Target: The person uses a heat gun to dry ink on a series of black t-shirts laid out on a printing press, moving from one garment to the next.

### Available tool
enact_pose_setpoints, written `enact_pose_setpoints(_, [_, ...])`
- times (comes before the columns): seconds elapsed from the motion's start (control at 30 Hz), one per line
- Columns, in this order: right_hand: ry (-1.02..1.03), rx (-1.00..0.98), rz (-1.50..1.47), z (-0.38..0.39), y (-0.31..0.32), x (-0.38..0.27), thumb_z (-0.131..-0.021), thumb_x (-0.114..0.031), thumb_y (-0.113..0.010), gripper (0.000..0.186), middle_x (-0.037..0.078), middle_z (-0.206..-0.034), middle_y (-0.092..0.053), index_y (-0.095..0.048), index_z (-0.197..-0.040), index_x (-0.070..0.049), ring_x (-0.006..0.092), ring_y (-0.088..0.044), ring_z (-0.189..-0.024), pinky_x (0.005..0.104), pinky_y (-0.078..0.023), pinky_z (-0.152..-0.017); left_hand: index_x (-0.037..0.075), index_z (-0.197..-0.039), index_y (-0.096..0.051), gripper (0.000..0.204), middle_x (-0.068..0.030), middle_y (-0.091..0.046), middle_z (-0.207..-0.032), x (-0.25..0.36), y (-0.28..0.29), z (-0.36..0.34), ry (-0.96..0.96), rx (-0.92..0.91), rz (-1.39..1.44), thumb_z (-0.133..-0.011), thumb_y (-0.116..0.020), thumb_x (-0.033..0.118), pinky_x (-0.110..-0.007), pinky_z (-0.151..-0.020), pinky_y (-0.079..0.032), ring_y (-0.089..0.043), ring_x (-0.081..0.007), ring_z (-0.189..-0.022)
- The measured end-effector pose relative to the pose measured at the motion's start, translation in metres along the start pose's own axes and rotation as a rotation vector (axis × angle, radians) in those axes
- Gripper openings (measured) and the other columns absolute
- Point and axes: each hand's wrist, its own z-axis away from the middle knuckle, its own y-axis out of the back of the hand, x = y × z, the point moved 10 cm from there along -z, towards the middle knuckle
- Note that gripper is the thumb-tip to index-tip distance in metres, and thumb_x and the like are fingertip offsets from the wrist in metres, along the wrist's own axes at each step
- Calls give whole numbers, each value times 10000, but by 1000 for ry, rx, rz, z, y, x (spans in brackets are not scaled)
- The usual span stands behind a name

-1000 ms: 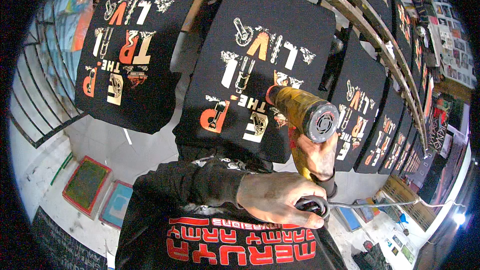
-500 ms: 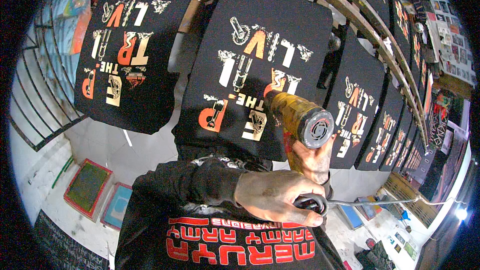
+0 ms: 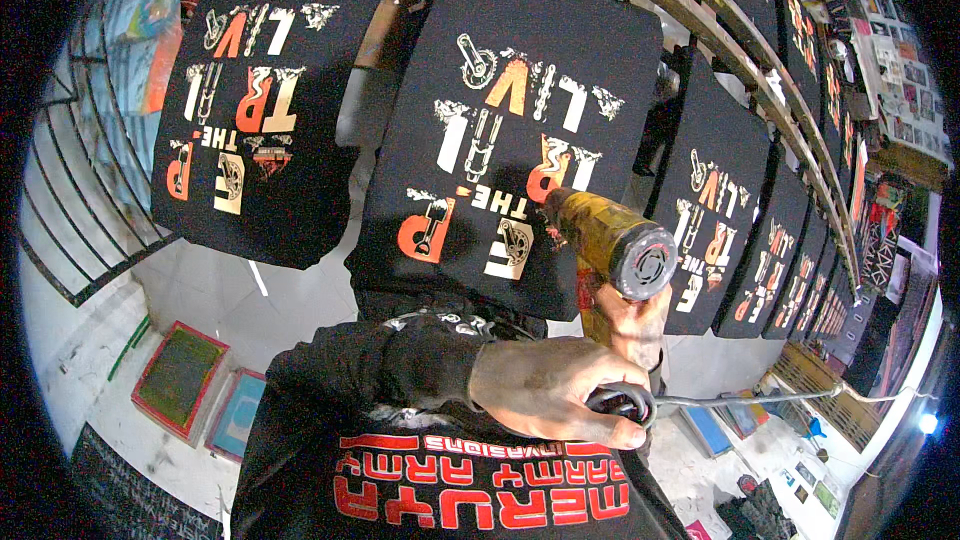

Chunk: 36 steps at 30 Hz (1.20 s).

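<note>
My right hand (image 3: 632,322) grips the handle of a worn yellow heat gun (image 3: 600,232). Its dark nozzle points away from me, over the lower print of a black T-shirt (image 3: 540,20) spread flat in front. White, cream and orange lettering with bike-part shapes covers that shirt. Closer to my body, my left hand (image 3: 560,395) is closed around a small coil of dark cable (image 3: 622,403). From there a grey cord (image 3: 745,401) runs off to the right. Whether the nozzle touches the fabric is hard to tell; it appears just above it.
Another printed black T-shirt (image 3: 290,40) lies to the left, and several more line up rightward, such as one shirt (image 3: 700,110). A rail (image 3: 735,35) curves behind them. A metal grille (image 3: 75,180) stands at left, near a red-framed screen (image 3: 180,380) on the floor.
The heat gun and my right hand have shifted slightly right and toward me over the shirt. My left hand stays on the coiled cable.
</note>
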Motion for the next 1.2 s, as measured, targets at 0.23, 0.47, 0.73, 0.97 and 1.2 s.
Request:
enact_pose_setpoints(0.23, [55, 8, 231, 1, 8, -1, -720, -81, -703, 610, 130, -1203, -632, -517, -1292, 19, 259, -619, -1100, 360, -476, -980, 18, -1050, -605, 395, -73, -656, -820, 0, -1, 0, 25, -20, -19, -964, -611, 404, -332, -668, -472, -622, -186, -737])
enact_pose_setpoints(0.47, [70, -18, 84, 1, 11, 6, -684, -20, -695, 687, 127, -1247, -602, -471, -1333, 16, 249, -592, -1148, 363, -462, -1013, 23, -1051, -605, 413, -74, -655, -821, 1, 0, 1, 8, 23, 9, -958, -615, 425, -330, -674, -471, -623, -183, -742])
enact_pose_setpoints(0.73, [59, 46, 369, -6, 14, -10, -712, 38, -608, 518, 136, -1129, -663, -544, -1225, 51, 226, -643, -1032, 346, -484, -952, 34, -1029, -608, 379, -58, -650, -807, -1, -3, 0, 56, -19, -23, -965, -608, 407, -329, -679, -472, -615, -170, -733])
enact_pose_setpoints(0.97, [87, 30, 436, -19, 11, -20, -747, -78, -732, 516, 184, -1200, -579, -561, -1222, 26, 309, -572, -1087, 419, -440, -967, 38, -1037, -603, 359, -56, -647, -831, 0, -4, 1, 22, -18, -37, -978, -594, 392, -328, -692, -475, -613, -158, -764])
enact_pose_setpoints(1.2, [72, 106, 389, -38, 14, -34, -775, -97, -716, 530, 186, -1231, -581, -539, -1258, 28, 298, -577, -1120, 406, -431, -999, 38, -1049, -593, 355, -45, -639, -831, 1, -6, 5, 54, -38, 16, -984, -589, 387, -320, -691, -472, -600, -152, -762])
